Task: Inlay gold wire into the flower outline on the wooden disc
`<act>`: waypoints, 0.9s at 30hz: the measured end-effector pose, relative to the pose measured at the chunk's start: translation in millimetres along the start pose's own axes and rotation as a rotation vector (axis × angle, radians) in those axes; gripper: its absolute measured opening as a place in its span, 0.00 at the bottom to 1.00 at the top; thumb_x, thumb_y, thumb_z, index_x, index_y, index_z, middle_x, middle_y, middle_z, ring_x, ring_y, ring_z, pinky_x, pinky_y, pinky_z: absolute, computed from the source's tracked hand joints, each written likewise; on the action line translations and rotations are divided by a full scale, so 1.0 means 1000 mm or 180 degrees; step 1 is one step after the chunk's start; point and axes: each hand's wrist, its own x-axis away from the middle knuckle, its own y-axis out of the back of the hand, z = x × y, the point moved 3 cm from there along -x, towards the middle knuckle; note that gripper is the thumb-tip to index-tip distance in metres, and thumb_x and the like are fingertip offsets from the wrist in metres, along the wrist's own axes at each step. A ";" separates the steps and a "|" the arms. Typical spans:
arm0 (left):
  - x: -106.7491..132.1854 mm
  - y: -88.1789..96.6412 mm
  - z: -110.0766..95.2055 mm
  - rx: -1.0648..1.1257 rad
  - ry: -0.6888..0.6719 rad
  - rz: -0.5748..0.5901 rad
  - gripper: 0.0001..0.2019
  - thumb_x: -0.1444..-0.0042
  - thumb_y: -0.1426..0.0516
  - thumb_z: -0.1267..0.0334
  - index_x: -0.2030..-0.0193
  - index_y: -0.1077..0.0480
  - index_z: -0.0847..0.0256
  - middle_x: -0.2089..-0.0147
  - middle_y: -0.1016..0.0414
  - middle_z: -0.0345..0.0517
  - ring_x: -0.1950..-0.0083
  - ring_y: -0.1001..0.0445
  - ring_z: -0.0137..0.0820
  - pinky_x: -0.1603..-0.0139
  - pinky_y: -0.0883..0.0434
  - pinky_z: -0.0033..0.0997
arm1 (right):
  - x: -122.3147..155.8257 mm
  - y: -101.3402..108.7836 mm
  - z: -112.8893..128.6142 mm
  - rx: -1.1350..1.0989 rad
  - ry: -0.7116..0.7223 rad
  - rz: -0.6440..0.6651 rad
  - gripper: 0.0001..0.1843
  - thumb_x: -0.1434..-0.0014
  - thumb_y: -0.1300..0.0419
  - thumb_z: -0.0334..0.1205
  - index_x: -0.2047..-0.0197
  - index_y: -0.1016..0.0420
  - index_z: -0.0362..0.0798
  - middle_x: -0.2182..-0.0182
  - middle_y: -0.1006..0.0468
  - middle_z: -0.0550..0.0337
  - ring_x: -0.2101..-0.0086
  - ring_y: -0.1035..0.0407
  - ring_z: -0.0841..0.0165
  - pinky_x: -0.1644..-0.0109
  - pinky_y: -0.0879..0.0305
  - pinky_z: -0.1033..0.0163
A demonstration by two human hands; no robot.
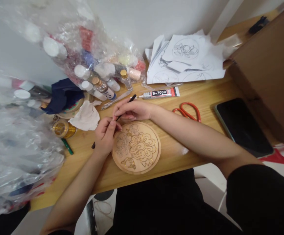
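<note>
My right hand (134,110) is closed around a thin black stick-like tool (132,98), whose upper end sticks out above the fingers. Just below it, my left hand (105,134) is closed too, its fingertips pinched close to the tool's lower part. A dark rod end (93,145) pokes out behind the left hand; I cannot tell whether it belongs to the same tool. Both hands are over the upper left edge of a round wooden disc (145,166). Gold-coloured outlines of a flower pattern cover part of the disc, with thin drawn lines elsewhere.
Behind the hands lie a B-7000 glue tube (160,93), orange-handled scissors (192,111) and drawing sheets (184,49). A phone (242,125) and cardboard box (271,71) are right. Left are a gold wire spool (61,128), white cloth (86,116), small bottles (104,88) and plastic bags (17,143).
</note>
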 end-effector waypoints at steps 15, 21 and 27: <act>-0.001 -0.006 -0.008 -0.0068 -0.0136 0.0145 0.22 0.36 0.48 0.43 0.73 0.34 0.58 0.75 0.30 0.38 0.72 0.29 0.27 0.67 0.30 0.31 | 0.007 0.001 0.001 -0.0350 0.0039 0.0237 0.05 0.43 0.45 0.31 0.69 0.29 0.40 0.89 0.39 0.72 0.86 0.50 0.80 0.81 0.52 0.74; -0.001 -0.006 -0.009 0.0176 -0.0120 0.0160 0.20 0.37 0.48 0.42 0.67 0.34 0.57 0.74 0.30 0.37 0.72 0.29 0.28 0.68 0.31 0.30 | 0.009 -0.002 0.004 -0.0257 -0.0104 0.0096 0.05 0.44 0.44 0.32 0.70 0.28 0.41 0.90 0.42 0.73 0.87 0.51 0.80 0.80 0.54 0.72; -0.001 -0.006 -0.008 0.0297 -0.0140 0.0175 0.17 0.36 0.46 0.46 0.67 0.33 0.57 0.74 0.30 0.37 0.71 0.30 0.28 0.66 0.31 0.30 | 0.009 -0.002 0.003 -0.0165 -0.0184 -0.0020 0.06 0.44 0.46 0.32 0.70 0.28 0.42 0.90 0.43 0.73 0.87 0.51 0.79 0.79 0.53 0.72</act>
